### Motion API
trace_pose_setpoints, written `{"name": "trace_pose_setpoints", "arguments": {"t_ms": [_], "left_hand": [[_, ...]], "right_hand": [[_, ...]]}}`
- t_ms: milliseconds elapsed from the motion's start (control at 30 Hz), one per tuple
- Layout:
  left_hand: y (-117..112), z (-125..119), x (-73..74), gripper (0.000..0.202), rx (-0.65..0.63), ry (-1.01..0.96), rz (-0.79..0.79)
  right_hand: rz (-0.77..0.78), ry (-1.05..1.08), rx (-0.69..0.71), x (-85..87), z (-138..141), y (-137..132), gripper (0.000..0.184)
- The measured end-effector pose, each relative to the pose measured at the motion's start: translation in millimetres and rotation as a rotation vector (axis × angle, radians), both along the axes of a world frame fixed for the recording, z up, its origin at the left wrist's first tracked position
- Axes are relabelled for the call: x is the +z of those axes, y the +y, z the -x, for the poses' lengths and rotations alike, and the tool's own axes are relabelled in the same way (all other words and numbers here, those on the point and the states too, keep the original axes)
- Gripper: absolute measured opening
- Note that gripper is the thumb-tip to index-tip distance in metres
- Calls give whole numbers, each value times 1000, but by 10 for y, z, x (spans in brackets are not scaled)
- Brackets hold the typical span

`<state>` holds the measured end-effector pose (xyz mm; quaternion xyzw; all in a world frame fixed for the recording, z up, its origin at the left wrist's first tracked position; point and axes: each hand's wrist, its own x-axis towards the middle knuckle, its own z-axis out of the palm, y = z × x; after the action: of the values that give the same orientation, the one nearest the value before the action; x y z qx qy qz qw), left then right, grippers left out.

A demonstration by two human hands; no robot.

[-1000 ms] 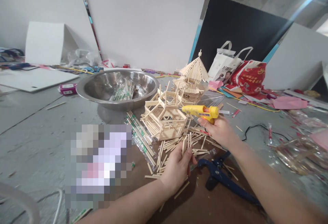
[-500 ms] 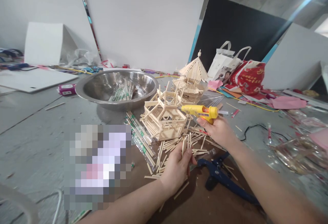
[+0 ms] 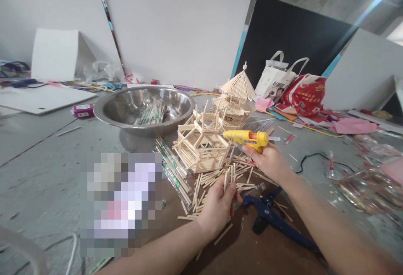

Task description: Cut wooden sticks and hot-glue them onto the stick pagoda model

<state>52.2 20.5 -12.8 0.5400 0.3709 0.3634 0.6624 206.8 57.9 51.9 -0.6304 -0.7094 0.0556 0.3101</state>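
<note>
My right hand point(image 3: 270, 161) grips a yellow glue gun point(image 3: 247, 137), its nozzle touching the upper right edge of a small pavilion frame built of wooden sticks point(image 3: 201, 142). My left hand point(image 3: 217, 205) is closed around a few short wooden sticks point(image 3: 229, 176), held upright just in front of the frame. A heap of loose cut sticks point(image 3: 217, 180) lies between my hands and the frame. A finished stick pavilion with a pointed roof point(image 3: 237, 96) stands behind it.
A steel bowl point(image 3: 126, 103) holding wrapped chopsticks sits at the back left. Packs of chopsticks point(image 3: 171, 163) lie by the frame. Blue cutters point(image 3: 273, 218) rest on brown board near my right forearm. Bags point(image 3: 302, 92), paper scraps and a black cable point(image 3: 315, 157) crowd the right.
</note>
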Motion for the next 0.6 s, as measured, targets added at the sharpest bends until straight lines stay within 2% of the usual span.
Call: {"name": "trace_pose_setpoints", "arguments": {"t_ms": [600], "left_hand": [[11, 6, -4, 30, -6, 30, -1]], "right_hand": [[27, -36, -25, 36, -33, -86, 38]]}}
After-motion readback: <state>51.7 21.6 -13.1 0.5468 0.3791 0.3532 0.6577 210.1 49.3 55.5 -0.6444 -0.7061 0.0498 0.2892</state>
